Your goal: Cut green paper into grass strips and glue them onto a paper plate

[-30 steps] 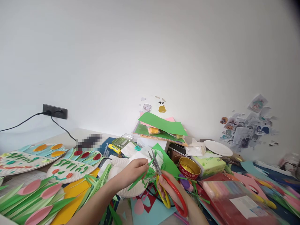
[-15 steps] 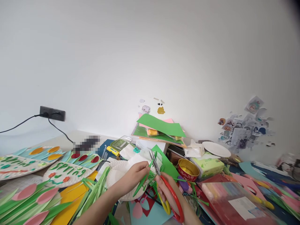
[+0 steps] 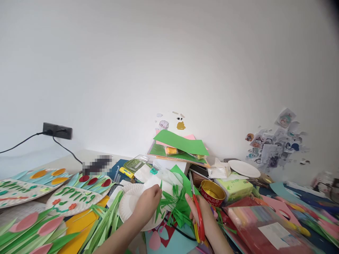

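Observation:
My left hand is closed in a pinch on a narrow green paper leaf, whose tips show above and below the fingers. Beneath that hand is a white paper plate. To the right, my right hand grips scissors with red and yellow handles. The blades point up and away, apart from the leaf and close together. Between the hands lies a pile of green paper scraps.
Finished plates with "Spring" lettering and pink paper tulips lie left. Green strips lie beside yellow paper. A red tin, tissue pack and red plastic package stand right. Stacked coloured paper is behind.
My right hand has moved right with the scissors, away from the left hand, and the blades now stand more upright. My left hand has shifted slightly, still pinching green paper.

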{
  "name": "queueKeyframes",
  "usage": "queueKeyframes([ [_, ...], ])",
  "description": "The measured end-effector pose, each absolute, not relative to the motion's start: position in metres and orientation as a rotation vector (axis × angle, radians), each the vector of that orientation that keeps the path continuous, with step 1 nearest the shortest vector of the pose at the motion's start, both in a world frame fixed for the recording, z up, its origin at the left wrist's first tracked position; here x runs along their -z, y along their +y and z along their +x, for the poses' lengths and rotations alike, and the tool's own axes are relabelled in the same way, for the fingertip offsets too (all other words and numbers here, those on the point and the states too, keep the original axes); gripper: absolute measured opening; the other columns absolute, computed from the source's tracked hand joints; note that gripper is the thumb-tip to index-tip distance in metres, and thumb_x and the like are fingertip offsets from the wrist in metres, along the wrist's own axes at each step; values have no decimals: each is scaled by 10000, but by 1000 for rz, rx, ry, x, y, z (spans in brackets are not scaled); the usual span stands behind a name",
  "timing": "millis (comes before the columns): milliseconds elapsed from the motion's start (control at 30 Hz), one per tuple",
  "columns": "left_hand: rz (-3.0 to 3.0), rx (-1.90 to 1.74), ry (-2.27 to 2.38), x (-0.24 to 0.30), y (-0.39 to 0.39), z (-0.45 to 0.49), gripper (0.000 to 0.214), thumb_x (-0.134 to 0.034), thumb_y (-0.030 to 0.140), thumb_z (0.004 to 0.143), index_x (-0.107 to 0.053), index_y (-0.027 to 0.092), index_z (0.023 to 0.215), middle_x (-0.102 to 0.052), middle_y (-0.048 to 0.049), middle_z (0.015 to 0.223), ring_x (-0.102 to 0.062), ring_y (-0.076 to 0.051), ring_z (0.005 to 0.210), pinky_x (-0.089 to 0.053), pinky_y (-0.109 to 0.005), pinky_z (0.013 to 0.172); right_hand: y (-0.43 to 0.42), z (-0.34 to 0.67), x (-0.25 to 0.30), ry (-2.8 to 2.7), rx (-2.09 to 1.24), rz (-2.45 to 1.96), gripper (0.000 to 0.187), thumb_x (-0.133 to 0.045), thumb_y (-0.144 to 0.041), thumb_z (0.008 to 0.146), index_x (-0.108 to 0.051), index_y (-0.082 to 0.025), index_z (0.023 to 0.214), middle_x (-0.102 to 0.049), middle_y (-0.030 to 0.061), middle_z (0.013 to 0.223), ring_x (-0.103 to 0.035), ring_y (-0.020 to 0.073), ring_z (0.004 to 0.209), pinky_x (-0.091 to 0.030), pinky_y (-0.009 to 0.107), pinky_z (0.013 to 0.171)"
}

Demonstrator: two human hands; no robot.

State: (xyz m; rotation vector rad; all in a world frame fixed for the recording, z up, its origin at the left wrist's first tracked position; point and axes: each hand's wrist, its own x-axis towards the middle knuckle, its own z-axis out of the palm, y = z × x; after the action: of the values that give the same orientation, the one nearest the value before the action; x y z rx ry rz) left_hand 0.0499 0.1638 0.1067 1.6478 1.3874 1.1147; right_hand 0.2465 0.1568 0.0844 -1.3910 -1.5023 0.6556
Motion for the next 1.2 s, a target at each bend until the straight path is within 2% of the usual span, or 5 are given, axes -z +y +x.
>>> queueKeyframes([
  [300,1833,-979,1187,-96,153,70,295,-391,428,788,-333,226,581,-325,57,566,-356,-135,570,-272,-248,560,150,248,-102,-1479,-493,-1521,306,-560,-506,728,-572,-213,817,-587,-1,465,-583,233,431,-404,309,433],
  [467,1733,-1012,1104,-102,147,74,401,-438,567,740,-302,230,571,-295,57,581,-368,-135,591,-306,-243,576,142,258,-121,-1532,-324,-1477,451,-501,-464,783,-541,-132,1086,-685,115,782,-652,301,745,-471,350,593],
  [767,1571,-1187,1034,-104,158,64,450,-471,653,701,-410,217,604,-599,-45,836,-533,-233,951,-392,-286,794,148,244,-101,-1822,111,-2044,410,-568,-222,751,-586,-92,1140,-671,194,926,-636,334,867,-479,375,684],
  [967,1267,-1149,835,-107,155,67,465,-451,674,709,-346,226,641,-436,98,509,-380,-58,309,-286,-214,382,147,232,-98,-1801,377,-1841,244,-508,-144,787,-679,-135,961,-648,184,987,-586,338,962,-472,404,786],
  [1200,1172,-1004,734,-97,145,88,532,-532,726,595,-376,219,640,-365,132,388,-175,-8,258,-117,-172,302,148,216,-91,-1545,-664,-1010,299,-539,-429,808,-610,-163,925,-652,118,933,-613,245,872,-498,309,714],
])
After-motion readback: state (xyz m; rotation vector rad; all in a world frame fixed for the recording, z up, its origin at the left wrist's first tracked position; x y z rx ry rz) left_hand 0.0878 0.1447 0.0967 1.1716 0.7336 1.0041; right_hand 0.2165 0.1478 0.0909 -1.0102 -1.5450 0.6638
